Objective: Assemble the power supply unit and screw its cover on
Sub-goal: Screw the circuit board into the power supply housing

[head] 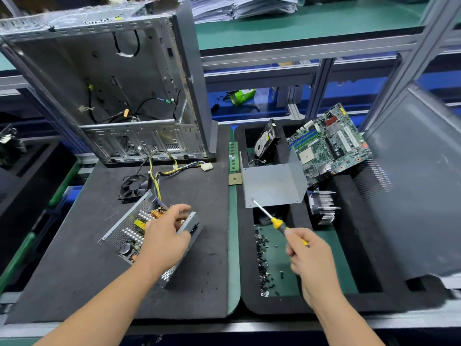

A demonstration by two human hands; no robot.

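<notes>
The open power supply [139, 231] lies on the dark mat [74, 270] at 8 o'clock, the left hand [167, 236] gripping its near wall. At 2 o'clock from it, its bent metal cover [272, 183] rests over the foam tray [349, 245]. The right hand [311, 260] holds a yellow screwdriver [277, 222] above loose screws [263, 260].

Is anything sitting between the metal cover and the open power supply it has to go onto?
Nothing lies on the mat between the cover and the power supply. But the left hand rests over the open top, and the right hand holds the screwdriver just in front of the cover.
</notes>
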